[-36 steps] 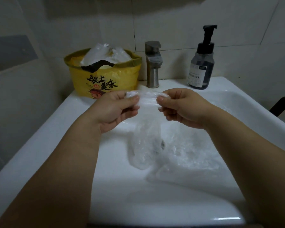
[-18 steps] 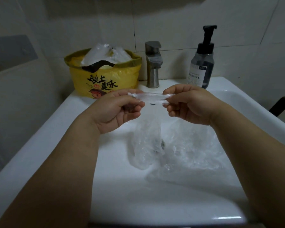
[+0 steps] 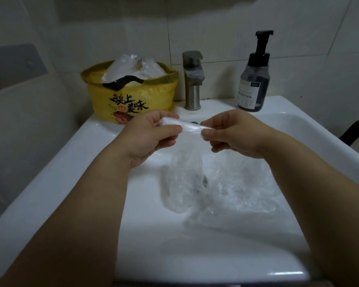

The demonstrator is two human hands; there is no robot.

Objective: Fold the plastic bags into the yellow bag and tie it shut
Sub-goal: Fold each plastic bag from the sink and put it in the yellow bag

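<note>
Both hands are working over a white sink point(image 3: 87, 183). The left hand point(image 3: 151, 137) is pinching one end of a clear plastic bag point(image 3: 184, 177) between thumb and curled fingers, and the right hand point(image 3: 234, 133) is pinching the other end the same way, so a narrow gathered band of the film is stretching level between them while the rest is hanging down into the basin. Its lower end is reaching close to the drain, though the film is too faint against the white to say whether it is touching the bottom. A second clear bag point(image 3: 245, 193) is lying crumpled in the basin, just right of the hanging one and under the right forearm. The yellow bag point(image 3: 133, 96) is standing upright on the back left corner of the sink, its mouth open and rolled down, with clear bags point(image 3: 133, 66) bulging out of the top. A steel faucet point(image 3: 192, 79) is standing right of it, and a dark pump bottle point(image 3: 254, 79) is sitting further right.
</note>
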